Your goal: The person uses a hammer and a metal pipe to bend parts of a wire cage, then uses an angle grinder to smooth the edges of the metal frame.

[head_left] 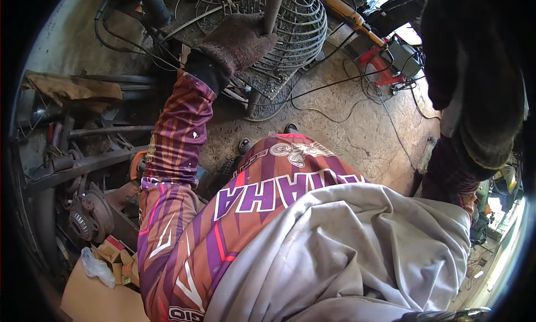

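I've got the gloved left hand (pixel 239 44) clamped round a grey-brown bar (pixel 273 9), just beside the round wire cage (pixel 301 32) up top. Right hand (pixel 488 79) is well apart (dark and huge up close); can't tell if it's gripping anything.

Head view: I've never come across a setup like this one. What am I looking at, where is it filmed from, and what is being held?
There is no robot here: a person works with two gloved hands. The single picture comes from a wide fisheye camera on their head, looking down, so edges bend. The left hand grips a metal rod. The right hand looms dark and close to the camera; whether it holds anything is unclear. A rounded cage of metal bars rests on a low, dirty stand. Beyond, a red-and-grey machine sits on the floor.
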